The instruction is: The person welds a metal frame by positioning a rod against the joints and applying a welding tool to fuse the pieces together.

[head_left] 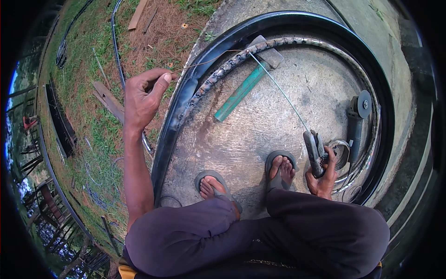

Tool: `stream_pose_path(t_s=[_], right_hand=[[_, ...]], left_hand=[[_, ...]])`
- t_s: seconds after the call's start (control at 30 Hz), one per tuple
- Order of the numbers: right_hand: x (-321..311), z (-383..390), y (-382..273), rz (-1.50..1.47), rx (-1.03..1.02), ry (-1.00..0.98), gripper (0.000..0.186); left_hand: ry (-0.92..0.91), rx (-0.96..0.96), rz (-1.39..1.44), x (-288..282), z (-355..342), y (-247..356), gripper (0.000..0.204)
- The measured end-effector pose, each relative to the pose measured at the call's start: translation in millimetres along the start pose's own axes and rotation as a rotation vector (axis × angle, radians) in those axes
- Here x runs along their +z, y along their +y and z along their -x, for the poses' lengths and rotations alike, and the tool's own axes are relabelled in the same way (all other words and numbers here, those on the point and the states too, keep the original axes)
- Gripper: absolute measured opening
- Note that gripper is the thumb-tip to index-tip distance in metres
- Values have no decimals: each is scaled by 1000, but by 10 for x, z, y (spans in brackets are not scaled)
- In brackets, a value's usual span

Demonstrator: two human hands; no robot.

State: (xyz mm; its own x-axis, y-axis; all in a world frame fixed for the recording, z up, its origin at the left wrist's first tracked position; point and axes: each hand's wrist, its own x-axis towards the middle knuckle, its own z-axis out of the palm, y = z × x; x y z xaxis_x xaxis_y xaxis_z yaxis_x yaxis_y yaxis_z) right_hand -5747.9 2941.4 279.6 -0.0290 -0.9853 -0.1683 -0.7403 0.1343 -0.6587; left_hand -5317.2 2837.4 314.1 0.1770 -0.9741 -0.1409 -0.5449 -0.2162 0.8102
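Observation:
My left hand [147, 93] pinches a thin brownish wire [206, 62] between thumb and fingers. The wire runs right to a curved metal bar [297, 41] with rough, notch-like marks along it. In my right hand [325, 176] is a welding electrode holder [313, 153], its jaws on a pale electrode rod [281, 90]. The rod slants up-left, and its tip is at the bar, close to the wire's end; contact cannot be made out. Under that spot lies a green bar-like piece [241, 93] with a flat grey metal plate [272, 56] at its upper end.
A large black curved metal channel [174, 116] arcs around the bar on the concrete [223, 149]. An angle grinder [357, 123] lies inside the arc at right, by coiled cable [344, 149]. My sandalled feet are inside too. Grass [107, 135] with wood pieces [109, 100] borders the left.

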Motion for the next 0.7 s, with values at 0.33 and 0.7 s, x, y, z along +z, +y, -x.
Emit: stream_pose_path(t_s=[0.33, 0.7], right_hand=[[-126, -86, -157, -490, 486, -290, 70], [-184, -105, -89, -647, 586, -367, 72]], left_hand=[[15, 34, 8, -1, 7, 4, 20], [26, 87, 6, 24, 10, -54, 22]])
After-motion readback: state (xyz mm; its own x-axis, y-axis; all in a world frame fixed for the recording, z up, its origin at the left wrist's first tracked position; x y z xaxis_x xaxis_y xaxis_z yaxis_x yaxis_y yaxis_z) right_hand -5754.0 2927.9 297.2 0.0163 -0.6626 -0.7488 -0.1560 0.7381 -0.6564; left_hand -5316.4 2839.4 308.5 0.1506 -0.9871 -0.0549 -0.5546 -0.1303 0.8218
